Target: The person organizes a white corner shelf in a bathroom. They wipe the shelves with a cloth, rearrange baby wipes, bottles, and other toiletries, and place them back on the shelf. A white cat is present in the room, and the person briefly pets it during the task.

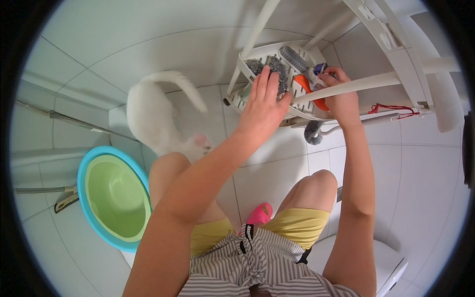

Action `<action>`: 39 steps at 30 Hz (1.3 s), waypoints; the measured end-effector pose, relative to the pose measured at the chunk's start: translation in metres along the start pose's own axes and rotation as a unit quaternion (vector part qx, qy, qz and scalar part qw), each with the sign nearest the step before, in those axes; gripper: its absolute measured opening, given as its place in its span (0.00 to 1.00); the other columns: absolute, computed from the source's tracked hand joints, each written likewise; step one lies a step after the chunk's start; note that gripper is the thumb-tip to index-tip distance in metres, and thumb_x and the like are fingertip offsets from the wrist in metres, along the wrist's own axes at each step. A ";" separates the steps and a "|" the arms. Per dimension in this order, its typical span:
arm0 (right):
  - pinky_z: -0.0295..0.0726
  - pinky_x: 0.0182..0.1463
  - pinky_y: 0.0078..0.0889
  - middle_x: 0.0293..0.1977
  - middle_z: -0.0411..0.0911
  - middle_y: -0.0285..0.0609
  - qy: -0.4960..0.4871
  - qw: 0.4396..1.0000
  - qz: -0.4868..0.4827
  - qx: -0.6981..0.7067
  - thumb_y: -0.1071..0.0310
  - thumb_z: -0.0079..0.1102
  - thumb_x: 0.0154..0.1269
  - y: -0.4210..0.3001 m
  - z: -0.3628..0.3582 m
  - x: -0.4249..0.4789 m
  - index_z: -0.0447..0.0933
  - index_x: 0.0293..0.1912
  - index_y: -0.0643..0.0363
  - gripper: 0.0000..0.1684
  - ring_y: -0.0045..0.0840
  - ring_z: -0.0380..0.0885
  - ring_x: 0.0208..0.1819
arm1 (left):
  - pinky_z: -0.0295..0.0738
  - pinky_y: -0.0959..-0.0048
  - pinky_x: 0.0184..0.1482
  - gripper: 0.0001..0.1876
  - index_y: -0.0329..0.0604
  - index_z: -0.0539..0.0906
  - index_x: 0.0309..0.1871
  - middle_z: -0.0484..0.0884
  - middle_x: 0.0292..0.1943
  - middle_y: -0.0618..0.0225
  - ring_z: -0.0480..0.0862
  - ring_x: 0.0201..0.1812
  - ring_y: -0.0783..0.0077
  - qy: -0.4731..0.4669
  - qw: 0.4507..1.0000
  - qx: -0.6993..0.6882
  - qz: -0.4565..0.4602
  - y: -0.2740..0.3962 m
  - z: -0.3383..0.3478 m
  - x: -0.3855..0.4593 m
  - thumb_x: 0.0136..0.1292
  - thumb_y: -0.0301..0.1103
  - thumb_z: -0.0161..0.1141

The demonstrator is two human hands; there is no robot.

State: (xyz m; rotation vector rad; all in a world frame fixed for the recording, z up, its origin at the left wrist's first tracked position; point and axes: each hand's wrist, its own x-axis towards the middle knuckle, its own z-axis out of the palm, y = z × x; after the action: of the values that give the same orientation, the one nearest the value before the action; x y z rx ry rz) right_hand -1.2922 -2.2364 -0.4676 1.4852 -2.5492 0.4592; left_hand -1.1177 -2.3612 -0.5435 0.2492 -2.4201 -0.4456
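Observation:
My left hand (265,100) reaches over the front rim of a white slotted corner shelf (297,105), fingers extended against a steel wool scourer (279,70). A second steel wool scourer (254,66) lies just left of it. My right hand (341,91) is behind the white shelf post (349,87), with its fingertips closed on a small crumpled white-and-purple packet (317,72). Beside that packet, an orange-red handled item (303,82) lies across the slots; its exact kind is unclear. A grey-bristled scrubbing brush (293,58) rests at the back.
A white cat (156,111) stands on the tiled floor near my left knee. Left of me are a blue basin (84,185) with a green basin (118,196) inside it, and a squeegee (66,202). A round-headed toilet brush (313,133) hangs below the shelf. A white toilet lid (382,256) is at lower right.

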 end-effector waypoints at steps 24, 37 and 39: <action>0.76 0.48 0.25 0.42 0.83 0.42 -0.152 0.846 0.130 0.493 0.58 0.67 0.65 -0.027 0.013 0.055 0.79 0.54 0.67 0.25 0.19 0.77 0.43 | 0.76 0.60 0.53 0.16 0.34 0.82 0.47 0.80 0.44 0.57 0.78 0.51 0.53 0.163 0.953 -0.144 -0.210 -0.033 -0.022 0.027 0.58 0.32 0.64; 0.76 0.47 0.24 0.42 0.82 0.42 -0.234 0.909 -0.117 0.326 0.69 0.64 0.64 -0.029 0.047 0.092 0.81 0.46 0.68 0.14 0.22 0.79 0.42 | 0.76 0.69 0.41 0.12 0.40 0.74 0.48 0.79 0.40 0.65 0.80 0.39 0.72 0.244 0.575 -0.554 -0.550 -0.037 -0.047 0.012 0.70 0.37 0.45; 0.76 0.49 0.22 0.44 0.82 0.39 -0.282 0.857 -0.029 0.431 0.68 0.64 0.66 -0.034 0.044 0.094 0.81 0.48 0.67 0.15 0.17 0.77 0.45 | 0.76 0.67 0.42 0.12 0.40 0.73 0.48 0.79 0.39 0.65 0.80 0.39 0.70 0.248 0.556 -0.594 -0.525 -0.041 -0.042 0.012 0.69 0.36 0.44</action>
State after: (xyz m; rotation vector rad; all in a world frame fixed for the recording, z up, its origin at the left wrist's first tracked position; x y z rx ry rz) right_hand -1.3087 -2.3442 -0.4757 2.2358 -2.8508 1.5142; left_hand -1.0978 -2.4129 -0.5219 0.9856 -0.7198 -2.0241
